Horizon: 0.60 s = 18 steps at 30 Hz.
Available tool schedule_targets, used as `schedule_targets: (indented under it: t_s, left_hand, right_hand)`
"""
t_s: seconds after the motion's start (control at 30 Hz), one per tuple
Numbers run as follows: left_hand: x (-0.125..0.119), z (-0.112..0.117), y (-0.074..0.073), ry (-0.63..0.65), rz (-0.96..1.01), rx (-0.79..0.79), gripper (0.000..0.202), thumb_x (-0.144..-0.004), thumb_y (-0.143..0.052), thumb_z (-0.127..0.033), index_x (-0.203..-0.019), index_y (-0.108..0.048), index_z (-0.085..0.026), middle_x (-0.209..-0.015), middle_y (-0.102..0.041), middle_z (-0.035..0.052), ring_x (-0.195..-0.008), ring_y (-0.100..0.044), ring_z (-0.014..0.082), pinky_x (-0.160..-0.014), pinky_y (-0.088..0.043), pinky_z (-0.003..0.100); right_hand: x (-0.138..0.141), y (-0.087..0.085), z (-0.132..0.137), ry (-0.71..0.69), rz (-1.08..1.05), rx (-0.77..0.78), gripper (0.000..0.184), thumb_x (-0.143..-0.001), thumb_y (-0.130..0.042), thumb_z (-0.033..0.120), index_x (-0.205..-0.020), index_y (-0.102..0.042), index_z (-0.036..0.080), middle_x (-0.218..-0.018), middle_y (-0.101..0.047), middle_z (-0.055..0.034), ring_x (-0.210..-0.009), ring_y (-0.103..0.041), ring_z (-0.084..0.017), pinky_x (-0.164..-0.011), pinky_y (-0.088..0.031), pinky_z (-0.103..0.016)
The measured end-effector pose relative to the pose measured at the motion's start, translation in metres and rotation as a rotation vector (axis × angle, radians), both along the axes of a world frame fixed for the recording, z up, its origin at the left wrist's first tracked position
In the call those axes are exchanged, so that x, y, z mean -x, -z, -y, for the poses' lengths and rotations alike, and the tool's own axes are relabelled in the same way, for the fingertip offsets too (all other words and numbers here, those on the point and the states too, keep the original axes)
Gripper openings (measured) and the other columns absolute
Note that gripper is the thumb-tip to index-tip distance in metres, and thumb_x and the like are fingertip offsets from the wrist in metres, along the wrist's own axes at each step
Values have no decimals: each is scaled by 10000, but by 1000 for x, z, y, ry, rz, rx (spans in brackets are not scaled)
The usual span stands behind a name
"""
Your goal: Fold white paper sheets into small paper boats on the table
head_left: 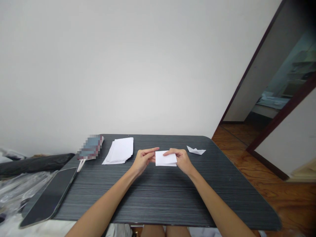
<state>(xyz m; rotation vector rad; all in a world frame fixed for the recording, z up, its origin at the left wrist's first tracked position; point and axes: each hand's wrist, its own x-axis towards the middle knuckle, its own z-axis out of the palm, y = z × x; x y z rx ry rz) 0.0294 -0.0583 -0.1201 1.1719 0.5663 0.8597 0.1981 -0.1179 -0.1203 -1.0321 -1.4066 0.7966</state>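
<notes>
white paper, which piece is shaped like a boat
The paper boat to the right of the right hand: its ends are pointed, while the sheets at left lie flat and the held piece is a folded rectangle.

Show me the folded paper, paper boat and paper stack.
Folded paper [165,159], head view: middle of its visible face.
Paper boat [197,151], head view: middle of its hull.
Paper stack [122,149], head view: middle of its top sheet.

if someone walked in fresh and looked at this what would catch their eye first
Probably the small folded white paper held in the right hand, with the left hand at its left edge, over the dark, streaked table. Next might be the small white folded-paper boat lying to the hands' right, and the pile of flat white sheets to their left.
</notes>
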Motion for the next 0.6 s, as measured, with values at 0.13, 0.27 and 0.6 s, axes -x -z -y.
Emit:
schedule_targets:
  t_s: [0.13, 0.27, 0.6]
  left_hand:
    - [-2, 1, 0, 42, -53, 55, 395, -681, -596, -385, -885, -628, -48, -626, -644, 93, -525, -590, 129, -531, -483, 242]
    - [-3, 4, 0, 137, -149, 60, 406, -675, -591, -423, -812, -638, -44, -622, -639, 87, -533, -606, 134, -533, -501, 229]
    - [-2, 4, 0, 160, -156, -1, 389, -670, -621, -352, -909, -623, -46, -732, -662, 90, -654, -630, 167, -656, -517, 268]
  right_hand:
    - [-2, 3, -1, 17, 97, -57, 205, -686, -491, 151, -714, -688, 202, -578, -505, 0, -525, -432, -95, -462, -307, -208]
    - [-3, 5, -2, 52, 200, -113, 227, -704, -469, 132, -726, -684, 202, -596, -501, -1, -540, -439, -98, -482, -311, -215]
    - [-6, 4, -1, 79, 323, -209, 239, -716, -461, 99, -733, -676, 201, -626, -506, -8, -571, -455, -112, -517, -324, -230]
